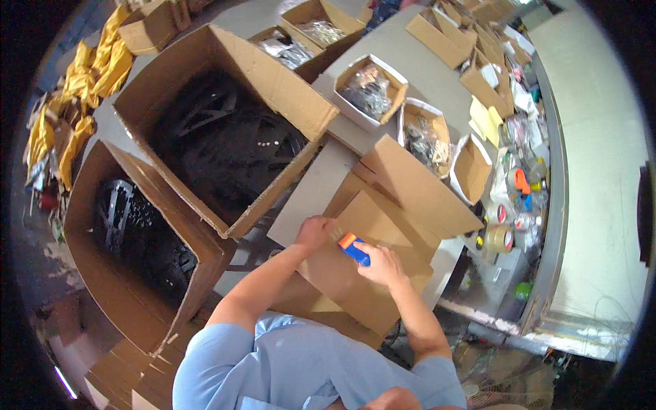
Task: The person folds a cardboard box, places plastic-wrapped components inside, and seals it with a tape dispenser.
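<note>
My right hand (pixel 384 266) is closed around a small blue hand tool with an orange end (pixel 355 250); its exact kind does not show. That orange end points up and left, toward my left hand (pixel 316 232). My left hand is curled at the left edge of a flat brown cardboard piece (pixel 352 283); whatever its fingers hold, if anything, is too small to make out. Both hands are over the cardboard, close together but apart. Another cardboard flap (pixel 420 184) stands slanted just beyond them.
A large open carton (pixel 273 85) with black parts stands at the left, a second carton (pixel 96 246) beside it. Small boxes (pixel 365 117) of bagged parts line the far side. Tape rolls (pixel 500 239) and clutter lie at right along the wall (pixel 594 137). Yellow sacks (pixel 85 72) lie far left.
</note>
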Motion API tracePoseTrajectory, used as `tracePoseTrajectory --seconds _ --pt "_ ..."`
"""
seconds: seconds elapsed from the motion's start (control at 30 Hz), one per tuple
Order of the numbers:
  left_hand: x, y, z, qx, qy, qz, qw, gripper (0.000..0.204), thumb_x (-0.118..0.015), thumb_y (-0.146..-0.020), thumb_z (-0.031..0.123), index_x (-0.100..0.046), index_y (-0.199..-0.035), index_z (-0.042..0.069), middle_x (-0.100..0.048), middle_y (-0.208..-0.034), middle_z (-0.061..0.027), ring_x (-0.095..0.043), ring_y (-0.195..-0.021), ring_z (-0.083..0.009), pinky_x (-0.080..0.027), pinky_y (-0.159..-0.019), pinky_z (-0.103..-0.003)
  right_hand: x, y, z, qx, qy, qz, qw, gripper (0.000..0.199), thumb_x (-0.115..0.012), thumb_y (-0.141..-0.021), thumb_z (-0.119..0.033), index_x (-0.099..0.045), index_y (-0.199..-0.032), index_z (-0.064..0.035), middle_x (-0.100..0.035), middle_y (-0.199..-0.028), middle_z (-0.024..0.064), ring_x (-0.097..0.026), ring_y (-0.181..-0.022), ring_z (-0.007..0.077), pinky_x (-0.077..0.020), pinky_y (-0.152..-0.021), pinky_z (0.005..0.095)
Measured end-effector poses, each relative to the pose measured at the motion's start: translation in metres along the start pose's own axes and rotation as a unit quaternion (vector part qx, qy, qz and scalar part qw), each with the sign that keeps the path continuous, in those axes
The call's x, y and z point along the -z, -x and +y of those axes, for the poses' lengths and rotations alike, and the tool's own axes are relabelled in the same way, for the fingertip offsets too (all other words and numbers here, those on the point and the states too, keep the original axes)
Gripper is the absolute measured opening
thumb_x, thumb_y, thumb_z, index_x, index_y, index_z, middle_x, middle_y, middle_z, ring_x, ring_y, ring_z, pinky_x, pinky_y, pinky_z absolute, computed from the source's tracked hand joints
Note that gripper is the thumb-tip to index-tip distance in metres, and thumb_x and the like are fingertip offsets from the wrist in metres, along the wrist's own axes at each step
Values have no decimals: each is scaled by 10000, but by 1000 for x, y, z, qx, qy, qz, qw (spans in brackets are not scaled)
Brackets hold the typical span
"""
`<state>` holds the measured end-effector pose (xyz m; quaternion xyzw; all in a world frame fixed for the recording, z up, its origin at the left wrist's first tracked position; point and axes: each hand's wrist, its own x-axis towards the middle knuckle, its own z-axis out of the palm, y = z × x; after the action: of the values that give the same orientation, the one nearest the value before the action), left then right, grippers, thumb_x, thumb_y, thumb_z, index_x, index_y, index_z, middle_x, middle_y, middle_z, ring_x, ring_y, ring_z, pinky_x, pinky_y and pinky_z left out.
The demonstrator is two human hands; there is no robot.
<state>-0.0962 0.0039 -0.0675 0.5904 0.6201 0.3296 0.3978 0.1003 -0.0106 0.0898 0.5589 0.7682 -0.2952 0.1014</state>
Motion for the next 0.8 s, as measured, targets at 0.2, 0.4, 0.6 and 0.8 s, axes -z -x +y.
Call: tracePoseTrajectory --seconds 0.2,0.4,0.6,0.8 --pt "-7 3 6 52 -45 -78 995 354 -552 -883 359 -644 -926 20 -628 -883 -233 -599 -868 -399 -468 -742 -474 3 47 41 -4 -34 -3 999 548 -641 -670 -215 -583 -1214 -241 -636 -949 169 -609 -891 363 -498 -782 443" --pt "-11 6 17 50 -156 -76 984 390 -482 -914 387 -646 -916 34 -641 -923 -210 -606 -870 -403 -478 -761 -473 -8 118 104 -73 28 -65 995 660 -719 -683 -323 -498 -1302 -263 -556 -1141 164 -567 -1027 354 -482 -824 426" --pt "21 79 56 187 -447 -289 826 489 -391 -924 467 -677 -971 74 -659 -1019 -172 -632 -968 -328 -489 -831 -468 -72 200 150 -258 -286 389 836 666 -690 -786 -291 -402 -1310 4 -439 -1276 201 -456 -1156 358 -365 -967 449" --pt "-45 35 124 -88 -373 -386 839 399 -504 -885 434 -641 -938 63 -643 -934 -198 -616 -879 -386 -486 -770 -486 -252 210 130 -329 -524 514 594 677 -674 -813 -153 -302 -1367 -40 -391 -1317 176 -425 -1180 278 -361 -997 382"
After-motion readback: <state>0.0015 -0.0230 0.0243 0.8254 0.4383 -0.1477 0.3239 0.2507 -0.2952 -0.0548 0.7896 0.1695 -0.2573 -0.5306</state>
